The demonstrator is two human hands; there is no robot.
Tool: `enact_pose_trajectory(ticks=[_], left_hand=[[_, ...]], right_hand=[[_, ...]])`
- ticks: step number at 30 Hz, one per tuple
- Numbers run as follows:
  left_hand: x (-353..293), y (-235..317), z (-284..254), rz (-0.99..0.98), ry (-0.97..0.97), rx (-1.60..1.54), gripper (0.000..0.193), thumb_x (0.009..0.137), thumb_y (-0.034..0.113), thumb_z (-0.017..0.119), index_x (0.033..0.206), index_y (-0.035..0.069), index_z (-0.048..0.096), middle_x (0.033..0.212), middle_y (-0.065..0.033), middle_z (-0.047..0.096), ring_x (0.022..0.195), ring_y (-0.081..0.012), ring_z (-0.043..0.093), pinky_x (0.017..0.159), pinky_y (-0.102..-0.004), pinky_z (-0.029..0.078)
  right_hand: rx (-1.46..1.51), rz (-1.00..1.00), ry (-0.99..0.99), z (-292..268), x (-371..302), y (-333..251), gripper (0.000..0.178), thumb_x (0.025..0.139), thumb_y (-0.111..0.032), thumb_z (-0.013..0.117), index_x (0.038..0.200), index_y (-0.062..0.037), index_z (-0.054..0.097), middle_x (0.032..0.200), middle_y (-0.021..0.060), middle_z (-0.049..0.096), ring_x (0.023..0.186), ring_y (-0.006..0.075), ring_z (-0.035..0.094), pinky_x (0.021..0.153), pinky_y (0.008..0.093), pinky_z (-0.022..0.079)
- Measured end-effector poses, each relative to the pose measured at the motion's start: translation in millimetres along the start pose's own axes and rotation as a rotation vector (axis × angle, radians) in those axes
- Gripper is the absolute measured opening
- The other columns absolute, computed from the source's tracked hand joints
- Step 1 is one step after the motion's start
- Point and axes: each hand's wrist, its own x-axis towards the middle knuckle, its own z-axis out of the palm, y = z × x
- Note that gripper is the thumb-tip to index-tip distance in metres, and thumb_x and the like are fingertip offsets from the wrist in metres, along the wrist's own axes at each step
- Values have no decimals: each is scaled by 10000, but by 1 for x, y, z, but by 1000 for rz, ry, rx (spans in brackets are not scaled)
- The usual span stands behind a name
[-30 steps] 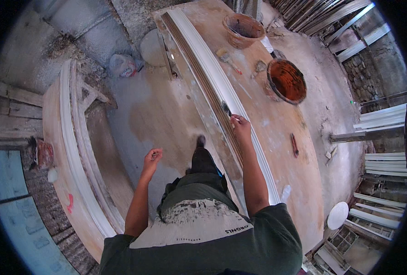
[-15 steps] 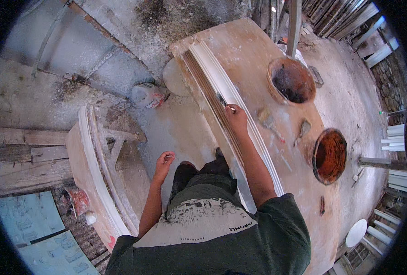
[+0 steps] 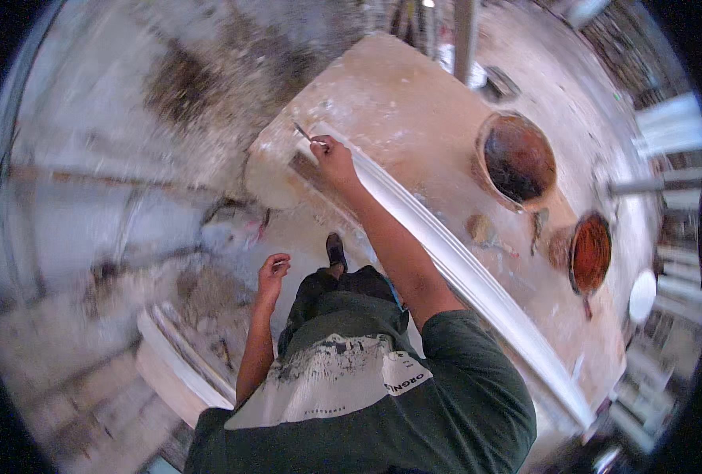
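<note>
A long white ribbed moulding (image 3: 454, 253) lies along the near edge of a brown work table (image 3: 390, 91). At the far end of it, my right hand (image 3: 334, 160) grips a slim tool (image 3: 301, 130) with a narrow, dark end. The tool points away to the left; motion blur hides its exact kind. My left hand (image 3: 273, 272) hangs low over the floor, away from the table. Its fingers are loosely bent and apart, and nothing shows in them.
Two round bowls, a dark one (image 3: 519, 160) and a red-brown one (image 3: 590, 253), stand on the table's right side. A wide brush (image 3: 484, 229) lies between them and the moulding. A whitish bag (image 3: 228, 229) sits on the floor; another white moulding (image 3: 181, 359) is at lower left.
My right hand has moved with the tool along the moulding to its far end. The view has turned, and a foot now shows further forward. My left hand stays low and free.
</note>
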Motion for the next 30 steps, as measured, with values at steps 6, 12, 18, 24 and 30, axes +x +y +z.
enact_pose_trajectory(ticks=[6,12,18,24,30], left_hand=[[84,46,-30,-8,-126,33,202,906,162,621,1088,74,612,1082,-45,639,963,-149,600,822,-300,482],[122,93,44,151,-491,75,185,932,169,611,1081,60,612,1061,-39,632,945,-142,595,852,-288,480],[111,145,130,322,-891,84,147,947,141,590,1069,63,613,1011,-29,629,929,-112,585,846,-266,467],[-7,151,250,466,-1181,248,148,947,139,594,1067,53,607,990,-22,620,915,-94,567,821,-241,451],[-129,110,378,686,-1288,342,169,919,121,620,1063,35,603,992,-49,623,927,-131,578,844,-265,456]], right_hand=[[-526,91,250,-92,-9,38,312,859,-184,581,1164,-127,613,1046,174,648,964,358,629,835,479,503],[-704,318,248,-155,-61,101,320,818,-159,588,1130,-89,613,1086,180,633,996,370,615,874,477,491],[-492,197,736,-155,-253,38,260,831,-147,655,1068,-49,613,1131,174,575,1078,360,559,902,414,481],[-430,582,1378,-169,-537,63,205,829,-144,659,1016,-61,667,1107,147,605,1097,314,562,953,391,456],[-272,979,1713,-181,-745,103,172,861,-172,648,985,-60,686,1062,123,652,954,254,637,842,367,508]])
